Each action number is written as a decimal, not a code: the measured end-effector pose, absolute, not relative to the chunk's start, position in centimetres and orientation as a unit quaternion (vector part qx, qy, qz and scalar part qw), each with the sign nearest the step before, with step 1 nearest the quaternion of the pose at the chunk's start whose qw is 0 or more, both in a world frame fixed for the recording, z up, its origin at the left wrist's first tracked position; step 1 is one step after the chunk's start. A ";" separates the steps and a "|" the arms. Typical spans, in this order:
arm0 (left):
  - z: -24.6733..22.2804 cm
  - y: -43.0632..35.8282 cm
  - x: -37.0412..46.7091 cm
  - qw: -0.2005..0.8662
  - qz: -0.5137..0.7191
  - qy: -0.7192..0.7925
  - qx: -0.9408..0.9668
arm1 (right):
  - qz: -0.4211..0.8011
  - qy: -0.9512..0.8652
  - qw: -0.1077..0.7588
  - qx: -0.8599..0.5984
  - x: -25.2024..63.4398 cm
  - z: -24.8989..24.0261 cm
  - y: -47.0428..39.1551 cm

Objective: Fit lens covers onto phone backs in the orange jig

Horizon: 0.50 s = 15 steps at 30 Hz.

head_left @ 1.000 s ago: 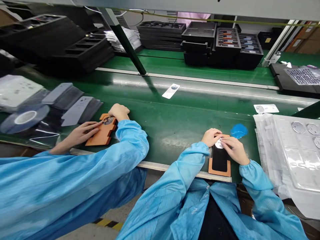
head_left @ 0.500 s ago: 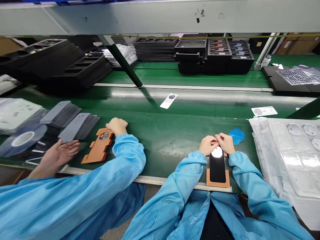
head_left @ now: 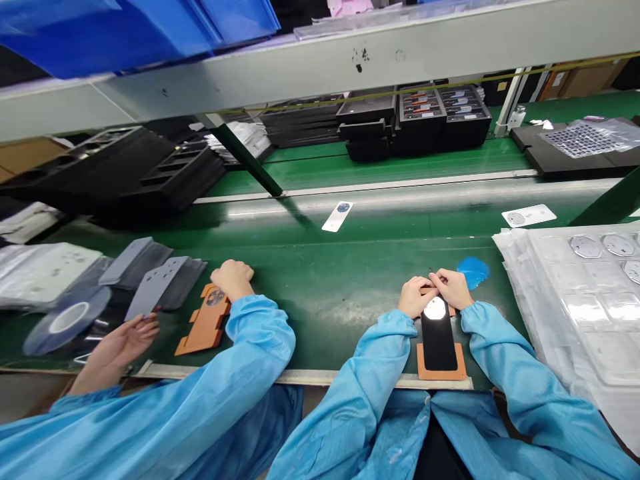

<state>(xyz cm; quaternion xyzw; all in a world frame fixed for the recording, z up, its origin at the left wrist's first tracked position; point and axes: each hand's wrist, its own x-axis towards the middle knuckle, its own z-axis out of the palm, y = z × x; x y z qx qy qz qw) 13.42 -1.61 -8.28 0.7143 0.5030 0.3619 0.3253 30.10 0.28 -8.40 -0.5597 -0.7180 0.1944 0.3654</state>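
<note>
Meeting at far end of black panel point(head_left: 440, 347): left hand point(head_left: 416, 297) and right hand point(head_left: 453, 289), fingers bent, tips close together; cannot tell whether either grips anything. Panel lies in orange fixture point(head_left: 463, 367) at near edge of green table point(head_left: 325, 313), bright round patch point(head_left: 434, 308) just below fingers. Blue film point(head_left: 473, 273) beside right hand. Farther right, stacked clear trays point(head_left: 590, 320). Well left, co-worker's hand point(head_left: 233, 280) at second orange fixture point(head_left: 203, 327).
</note>
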 end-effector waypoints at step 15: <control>-7.0 -1.3 13.6 0.275 0.282 0.503 0.769 | -0.003 -0.760 0.164 -0.629 37.4 -10.4 0.7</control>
